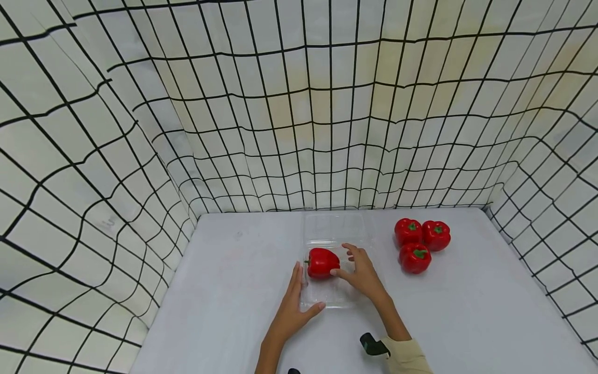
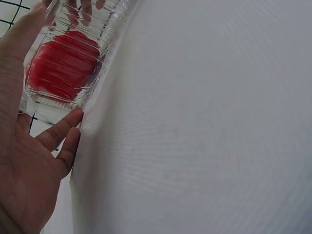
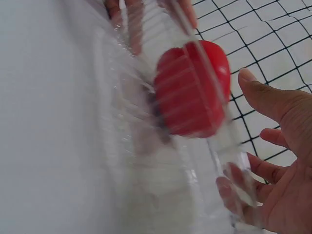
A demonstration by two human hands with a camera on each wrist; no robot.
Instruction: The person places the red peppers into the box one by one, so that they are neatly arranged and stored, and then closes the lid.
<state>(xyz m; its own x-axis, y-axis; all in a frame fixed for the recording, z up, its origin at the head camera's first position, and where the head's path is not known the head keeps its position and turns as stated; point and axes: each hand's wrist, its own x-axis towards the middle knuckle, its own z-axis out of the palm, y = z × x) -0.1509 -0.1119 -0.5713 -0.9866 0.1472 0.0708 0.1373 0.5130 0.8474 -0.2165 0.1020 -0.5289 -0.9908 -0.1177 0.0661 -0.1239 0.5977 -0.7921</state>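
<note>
A red bell pepper (image 1: pixel 322 263) lies on its side in a clear plastic clamshell box (image 1: pixel 334 300), its stem toward the left. Along the box's left wall my left hand (image 1: pixel 289 314) rests with straight fingers, the thumb spread out by the front edge. My right hand (image 1: pixel 363 275) is over the box's right side, thumb and fingers spread beside the pepper's blunt end. In the right wrist view a gap shows between the thumb (image 3: pixel 263 95) and the pepper (image 3: pixel 190 90), while other fingers are seen through the box's clear wall. The box's lid (image 1: pixel 334 227) is folded back, away from me.
Three more red bell peppers (image 1: pixel 416 258) stand in a cluster on the white table (image 1: pixel 233 291), right of the box. Black netting (image 1: pixel 327 124) over pale walls encloses the table at the back and both sides. A dark wrist device (image 1: pixel 374 344) sits by the right sleeve.
</note>
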